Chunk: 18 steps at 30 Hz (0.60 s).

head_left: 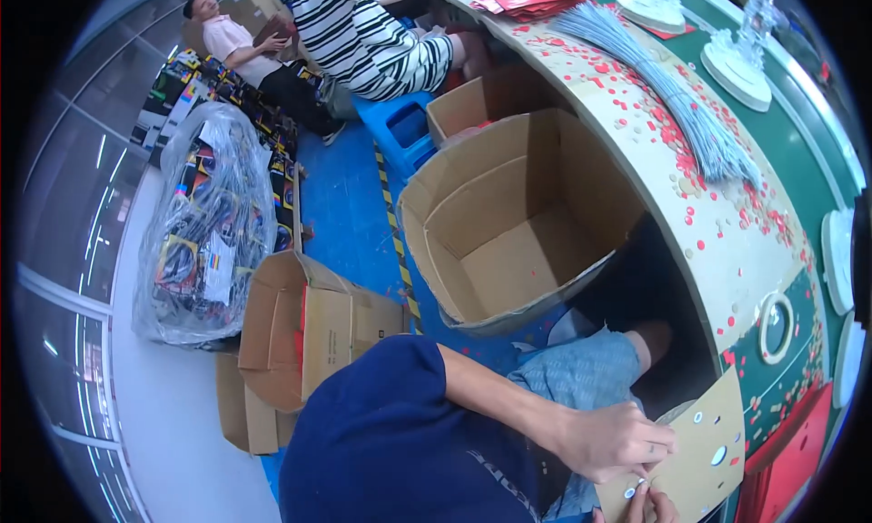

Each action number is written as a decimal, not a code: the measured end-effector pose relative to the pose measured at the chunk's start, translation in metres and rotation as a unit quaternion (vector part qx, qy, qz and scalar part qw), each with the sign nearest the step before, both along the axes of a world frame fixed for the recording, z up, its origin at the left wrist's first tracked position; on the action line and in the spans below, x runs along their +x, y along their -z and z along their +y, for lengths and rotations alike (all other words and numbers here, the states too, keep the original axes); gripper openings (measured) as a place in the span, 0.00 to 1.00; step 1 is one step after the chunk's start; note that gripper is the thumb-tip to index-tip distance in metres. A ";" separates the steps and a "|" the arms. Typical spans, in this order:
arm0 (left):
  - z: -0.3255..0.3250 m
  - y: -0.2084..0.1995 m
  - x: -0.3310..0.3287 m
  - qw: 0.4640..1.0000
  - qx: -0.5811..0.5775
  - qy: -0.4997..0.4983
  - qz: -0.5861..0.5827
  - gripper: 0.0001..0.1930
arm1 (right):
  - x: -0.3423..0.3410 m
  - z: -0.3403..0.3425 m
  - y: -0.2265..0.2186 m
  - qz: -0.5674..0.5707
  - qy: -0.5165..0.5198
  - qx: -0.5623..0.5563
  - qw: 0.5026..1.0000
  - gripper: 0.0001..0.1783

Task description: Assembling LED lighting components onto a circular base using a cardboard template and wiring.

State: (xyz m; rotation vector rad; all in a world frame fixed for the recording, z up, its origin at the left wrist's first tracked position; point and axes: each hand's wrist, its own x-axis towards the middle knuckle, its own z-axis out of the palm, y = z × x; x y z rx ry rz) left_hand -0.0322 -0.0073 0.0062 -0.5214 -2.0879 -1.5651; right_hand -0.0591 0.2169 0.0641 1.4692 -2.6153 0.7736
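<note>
Extending below the large carton (522,259) and then to its lower right, the left arm was bent slightly at the elbow, with the left hand (622,443) palm down and its fingers curled. Those fingertips touched the tan panel (686,473), beside the fingers of the right hand (665,507), which was cut off by the lower edge of view; whether either hand was gripping could not be told. The panel lay tilted to the lower right of the carton; it was thin, flat and matte, with straight edges and at least three punched holes of differing size. Count: one panel; one blue stool (409,128) above-left of the carton; one white ring (777,328) and one grey wire bundle (668,91) to its right; two other people to its upper left.
</note>
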 end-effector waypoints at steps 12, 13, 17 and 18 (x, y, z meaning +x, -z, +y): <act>0.002 0.002 0.000 0.976 0.207 0.033 -0.054 0.09 | -0.004 -0.005 -0.009 -0.013 -0.010 0.011 1.000 0.32; 0.000 0.003 0.000 0.976 0.208 0.030 -0.053 0.09 | -0.005 -0.005 -0.007 -0.012 -0.013 0.013 1.000 0.32; -0.002 0.002 0.002 0.967 0.246 0.021 -0.060 0.08 | -0.005 -0.005 -0.003 0.009 -0.037 0.005 0.999 0.31; 0.001 0.000 0.002 0.964 0.256 0.015 -0.072 0.08 | -0.005 -0.003 -0.004 0.018 -0.035 0.023 0.999 0.31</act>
